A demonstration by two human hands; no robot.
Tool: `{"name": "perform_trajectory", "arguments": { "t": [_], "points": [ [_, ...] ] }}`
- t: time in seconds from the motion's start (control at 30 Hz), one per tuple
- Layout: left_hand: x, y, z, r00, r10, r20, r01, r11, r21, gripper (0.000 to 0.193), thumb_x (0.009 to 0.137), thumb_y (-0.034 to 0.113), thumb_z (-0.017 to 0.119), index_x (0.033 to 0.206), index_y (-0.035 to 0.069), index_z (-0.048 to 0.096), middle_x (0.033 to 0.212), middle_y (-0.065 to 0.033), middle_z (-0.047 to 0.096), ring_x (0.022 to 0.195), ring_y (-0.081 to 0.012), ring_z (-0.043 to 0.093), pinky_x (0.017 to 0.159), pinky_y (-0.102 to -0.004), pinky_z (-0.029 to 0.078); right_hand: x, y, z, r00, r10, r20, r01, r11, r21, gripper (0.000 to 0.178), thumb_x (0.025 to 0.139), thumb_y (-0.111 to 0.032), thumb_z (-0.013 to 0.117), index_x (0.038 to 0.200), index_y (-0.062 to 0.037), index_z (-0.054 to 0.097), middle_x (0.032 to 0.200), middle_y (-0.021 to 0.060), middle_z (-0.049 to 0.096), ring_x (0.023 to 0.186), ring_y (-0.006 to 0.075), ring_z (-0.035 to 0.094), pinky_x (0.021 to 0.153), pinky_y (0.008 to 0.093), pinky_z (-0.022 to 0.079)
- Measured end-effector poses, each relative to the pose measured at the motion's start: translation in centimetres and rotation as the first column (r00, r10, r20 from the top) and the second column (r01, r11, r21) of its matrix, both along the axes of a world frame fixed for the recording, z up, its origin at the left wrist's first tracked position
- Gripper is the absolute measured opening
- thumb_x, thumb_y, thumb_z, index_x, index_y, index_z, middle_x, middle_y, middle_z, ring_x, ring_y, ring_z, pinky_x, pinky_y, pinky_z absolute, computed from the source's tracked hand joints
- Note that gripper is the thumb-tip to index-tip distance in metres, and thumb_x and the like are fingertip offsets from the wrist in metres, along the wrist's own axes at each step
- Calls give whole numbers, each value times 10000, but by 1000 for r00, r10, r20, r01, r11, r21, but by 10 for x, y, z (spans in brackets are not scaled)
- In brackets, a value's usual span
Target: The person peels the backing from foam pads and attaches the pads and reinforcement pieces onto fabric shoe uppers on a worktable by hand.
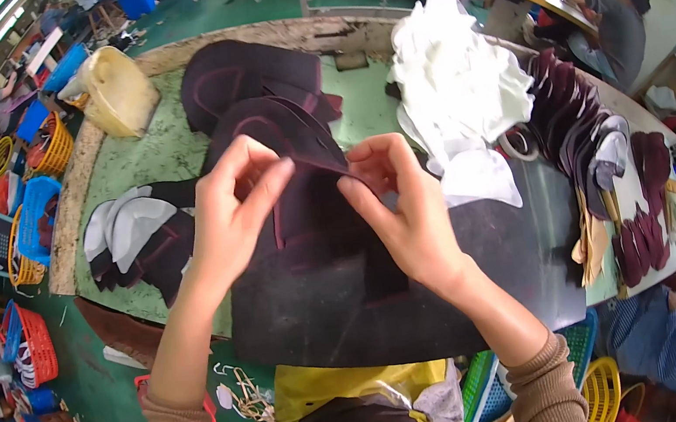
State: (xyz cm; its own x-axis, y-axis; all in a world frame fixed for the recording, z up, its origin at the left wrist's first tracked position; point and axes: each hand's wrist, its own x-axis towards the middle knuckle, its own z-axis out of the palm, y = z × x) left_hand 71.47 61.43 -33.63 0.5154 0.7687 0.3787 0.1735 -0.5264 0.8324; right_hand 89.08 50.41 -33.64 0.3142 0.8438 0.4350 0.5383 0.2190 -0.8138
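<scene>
The right hand (410, 221) has its thumb and fingers closed on the edge of a dark piece (310, 202), above the near part of the counter (173, 149), partly over a black mat (496, 257). The left hand (228, 215) curls at the piece's other side, thumb and fingers bent close together; whether they pinch it, I cannot tell. Beyond lie more dark pieces (245, 71); to the right, a white pile (457, 68) and maroon pieces (554, 97).

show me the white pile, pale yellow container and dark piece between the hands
White pile (458, 73), head view: its middle
Pale yellow container (126, 90), head view: its wall
Dark piece (313, 181), head view: its middle
</scene>
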Motion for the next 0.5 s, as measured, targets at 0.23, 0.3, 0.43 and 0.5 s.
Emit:
{"name": "perform_trajectory", "arguments": {
  "t": [0.23, 0.3, 0.43, 0.5],
  "points": [
    [14, -88, -25, 809, -224, 543, 586, 234, -776, 204, 1026, 206, 605, 931, 30, 643, 859, 83, 573, 829, 15, 493, 724, -185, 417, 21, -92, -7, 456, 137, -879, -455, 885, -99, 175, 1009, -166, 622, 907, -32, 672, 838, -64, 621, 778, 5, 507, 715, 181, 422],
    [14, -89, -58, 816, -310, 488, 571, 307, -761, 222, 1030, 213, 599, 931, 19, 642, 869, 86, 574, 835, 14, 495, 727, -192, 425, 26, -109, -33, 464, 34, -885, -440, 876, -197, 177, 1014, -171, 616, 911, -45, 685, 847, -79, 613, 806, 1, 502, 730, 184, 421],
    [4, -84, -104, 948, -316, -49, 250, 827, -503, 145, 988, 123, 644, 1090, 21, 627, 988, 36, 620, 826, -10, 535, 758, -202, 451, 49, -132, -66, 893, -29, -450, -226, 834, -503, 233, 994, -141, 629, 1163, 19, 634, 982, 24, 685, 849, 62, 598, 740, 235, 492],
    [17, -89, -81, 967, -10, -256, 82, 959, 272, 320, 846, 62, 734, 1149, 67, 630, 1134, -72, 640, 986, -226, 616, 834, -319, 496, 66, -140, -71, 958, -19, -287, -152, 814, -560, 317, 951, -79, 652, 1250, -1, 584, 1035, 80, 689, 861, 102, 633, 757, 263, 511]
  ]
}}
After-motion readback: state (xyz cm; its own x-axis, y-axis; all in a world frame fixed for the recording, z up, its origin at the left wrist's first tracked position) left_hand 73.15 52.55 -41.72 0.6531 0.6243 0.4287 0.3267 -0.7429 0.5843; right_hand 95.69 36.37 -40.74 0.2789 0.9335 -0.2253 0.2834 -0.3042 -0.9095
